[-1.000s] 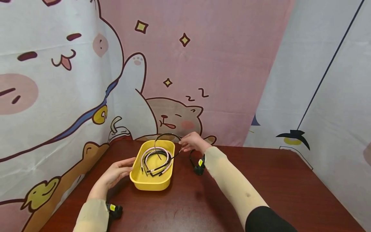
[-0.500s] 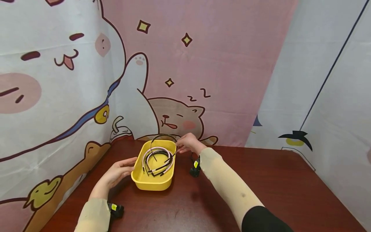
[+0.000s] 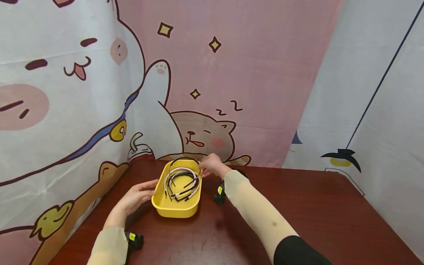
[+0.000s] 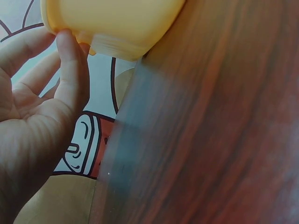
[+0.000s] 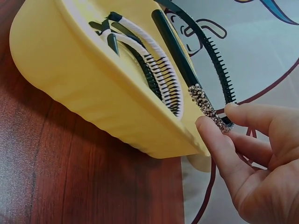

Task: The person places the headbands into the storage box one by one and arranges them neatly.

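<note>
My right hand (image 3: 213,165) pinches one end of a black headband (image 5: 205,106) between thumb and fingers. It has small comb teeth inside and a beaded, sparkly stretch. The headband's arch stands over the far part of a yellow plastic basket (image 3: 175,212), its free end dipping inside. Pale pink-and-white headbands (image 5: 174,93) and black ones lie nested in the basket, partly overlapping. My left hand (image 3: 134,198) touches the basket's left side with its fingertips (image 4: 67,39), the fingers fairly straight.
The basket stands on a dark red-brown wooden table (image 3: 298,209), near its back left edge. A dark curved band (image 3: 240,172) shows behind the right wrist, mostly hidden. A cloth (image 3: 265,73) with cartoon cats hangs behind and beside the table.
My right hand has moved left and slightly down with the black headband, bringing it lower over the basket. More of the dark band behind the wrist shows. The left hand stays at the basket.
</note>
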{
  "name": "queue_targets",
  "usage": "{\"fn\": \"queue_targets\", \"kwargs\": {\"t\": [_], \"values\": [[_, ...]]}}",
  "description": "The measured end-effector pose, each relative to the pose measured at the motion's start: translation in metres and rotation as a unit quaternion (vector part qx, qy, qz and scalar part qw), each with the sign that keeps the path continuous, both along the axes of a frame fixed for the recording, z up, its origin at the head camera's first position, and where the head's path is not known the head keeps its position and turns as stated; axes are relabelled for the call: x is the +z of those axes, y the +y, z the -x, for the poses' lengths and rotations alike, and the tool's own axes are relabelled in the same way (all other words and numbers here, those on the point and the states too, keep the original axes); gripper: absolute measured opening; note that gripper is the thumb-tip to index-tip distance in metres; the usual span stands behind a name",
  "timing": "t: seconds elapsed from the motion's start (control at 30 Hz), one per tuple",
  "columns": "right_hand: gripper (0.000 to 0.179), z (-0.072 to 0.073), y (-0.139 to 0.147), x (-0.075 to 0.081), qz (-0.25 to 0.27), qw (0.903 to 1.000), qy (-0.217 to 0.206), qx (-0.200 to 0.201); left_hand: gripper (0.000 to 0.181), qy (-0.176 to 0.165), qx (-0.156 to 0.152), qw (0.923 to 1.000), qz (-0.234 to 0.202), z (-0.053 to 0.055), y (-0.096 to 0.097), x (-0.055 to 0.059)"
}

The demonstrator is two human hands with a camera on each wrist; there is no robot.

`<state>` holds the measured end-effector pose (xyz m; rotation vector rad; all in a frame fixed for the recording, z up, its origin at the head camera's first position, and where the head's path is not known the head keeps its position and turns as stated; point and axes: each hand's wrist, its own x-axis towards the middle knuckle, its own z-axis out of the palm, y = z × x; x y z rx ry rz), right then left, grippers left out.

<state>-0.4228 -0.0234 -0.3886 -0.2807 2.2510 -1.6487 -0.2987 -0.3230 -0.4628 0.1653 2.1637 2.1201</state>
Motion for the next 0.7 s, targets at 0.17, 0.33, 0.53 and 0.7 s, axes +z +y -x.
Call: {"fn": "queue_targets", "kwargs": {"t": [0.17, 0.33, 0.53, 0.7], "values": [[0.011, -0.001, -0.003, -0.004, -0.005, 0.9999, 0.007, 0.01, 0.057, -0.003, 0.004, 1.0, 0.002, -0.001, 0.001, -0.001], [0.015, -0.004, -0.007, -0.004, -0.017, 0.9997, 0.013, 0.014, 0.058, -0.003, 0.005, 1.0, 0.005, -0.001, 0.002, 0.0], [0.024, -0.004, -0.014, -0.007, -0.031, 0.9994, 0.017, -0.005, 0.058, -0.003, 0.005, 1.0, 0.007, -0.001, 0.001, 0.0], [0.049, -0.004, -0.019, -0.008, -0.048, 0.9986, 0.018, -0.014, 0.059, 0.007, -0.005, 1.0, 0.0, 0.0, 0.0, -0.002]]}}
